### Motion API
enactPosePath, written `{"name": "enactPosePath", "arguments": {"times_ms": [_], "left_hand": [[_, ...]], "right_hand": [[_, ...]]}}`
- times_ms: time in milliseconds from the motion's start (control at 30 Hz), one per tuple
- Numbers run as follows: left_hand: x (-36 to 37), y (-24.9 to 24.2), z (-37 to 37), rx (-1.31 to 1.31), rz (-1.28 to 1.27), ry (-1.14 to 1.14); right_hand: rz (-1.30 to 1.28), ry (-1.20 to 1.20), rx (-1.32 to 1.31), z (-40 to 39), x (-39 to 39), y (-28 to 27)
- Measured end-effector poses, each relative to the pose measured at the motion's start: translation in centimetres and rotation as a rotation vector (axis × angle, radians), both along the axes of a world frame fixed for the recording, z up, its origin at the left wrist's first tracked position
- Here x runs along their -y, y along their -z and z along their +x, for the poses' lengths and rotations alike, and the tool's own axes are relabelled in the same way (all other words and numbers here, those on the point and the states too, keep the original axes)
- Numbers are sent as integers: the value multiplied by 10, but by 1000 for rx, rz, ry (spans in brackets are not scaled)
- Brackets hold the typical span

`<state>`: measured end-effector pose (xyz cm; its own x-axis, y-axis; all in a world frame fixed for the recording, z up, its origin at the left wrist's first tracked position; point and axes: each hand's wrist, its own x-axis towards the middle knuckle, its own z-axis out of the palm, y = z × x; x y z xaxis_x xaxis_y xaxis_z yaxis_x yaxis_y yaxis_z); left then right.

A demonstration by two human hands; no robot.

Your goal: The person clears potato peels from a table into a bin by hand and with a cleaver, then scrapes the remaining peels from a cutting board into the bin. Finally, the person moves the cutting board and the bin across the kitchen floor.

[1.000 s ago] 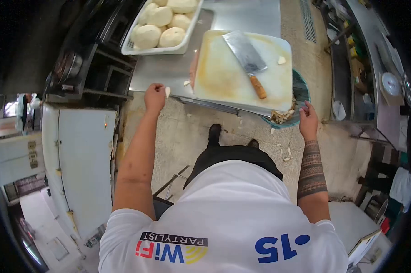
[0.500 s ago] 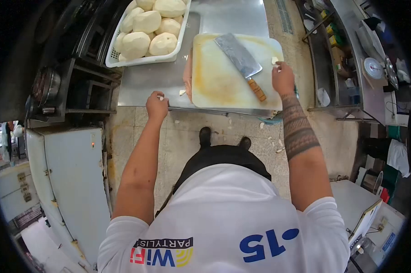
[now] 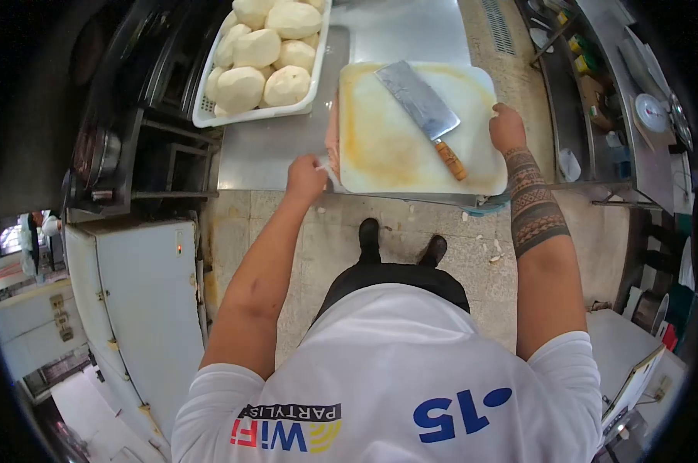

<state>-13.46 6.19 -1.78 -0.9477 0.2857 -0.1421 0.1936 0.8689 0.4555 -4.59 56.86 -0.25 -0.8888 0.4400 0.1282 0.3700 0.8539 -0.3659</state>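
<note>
A cleaver point(image 3: 417, 99) with a wooden handle lies diagonally on a stained white cutting board point(image 3: 380, 154). My left hand point(image 3: 307, 179) is at the table's near edge, left of the board, its fingers closed around something pale that I cannot make out. At the board's right edge is my right hand point(image 3: 507, 127), its fingers pressed together; whether it holds anything is hidden. A pinkish cloth point(image 3: 333, 143) shows under the board's left side.
A white plastic basket point(image 3: 318, 73) of peeled, pale root vegetables point(image 3: 239, 89) stands on the steel table point(image 3: 260, 150), left of the board. Pale scraps lie on the tiled floor. Steel shelves point(image 3: 635, 158) stand at the right, a white appliance point(image 3: 148, 293) at the lower left.
My left hand has moved right, closer to the board. The pale piece near my right hand is no longer visible. The whole view has shifted slightly; the cleaver still lies on the board.
</note>
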Motion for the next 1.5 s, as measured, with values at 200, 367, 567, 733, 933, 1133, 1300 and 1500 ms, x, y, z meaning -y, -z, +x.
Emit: {"name": "enactPosePath", "arguments": {"times_ms": [200, 367, 567, 733, 933, 1133, 1300, 1500], "left_hand": [[-26, -48, 5, 202, 213, -100], [-169, -150, 18, 231, 455, 133], [-335, -176, 58, 305, 662, 318], [-303, -98, 58, -132, 406, 326], [-162, -34, 48, -262, 110, 84], [-89, -15, 48, -284, -155, 377], [-66, -24, 47, -265, -230, 403], [-23, -12, 35, -267, -265, 441]], "right_hand": [[-196, 170, 38, 79, -36, -70], [-155, 276, 70, 121, -88, -78], [-399, 303, -18, 163, -86, -64], [-733, 257, -5, 178, -40, -40], [-897, 163, -70, 149, -3, 1], [-535, 121, 12, 118, 29, -6], [-551, 167, 25, 119, 57, -11], [-537, 197, -68, 119, 109, -4]]}}
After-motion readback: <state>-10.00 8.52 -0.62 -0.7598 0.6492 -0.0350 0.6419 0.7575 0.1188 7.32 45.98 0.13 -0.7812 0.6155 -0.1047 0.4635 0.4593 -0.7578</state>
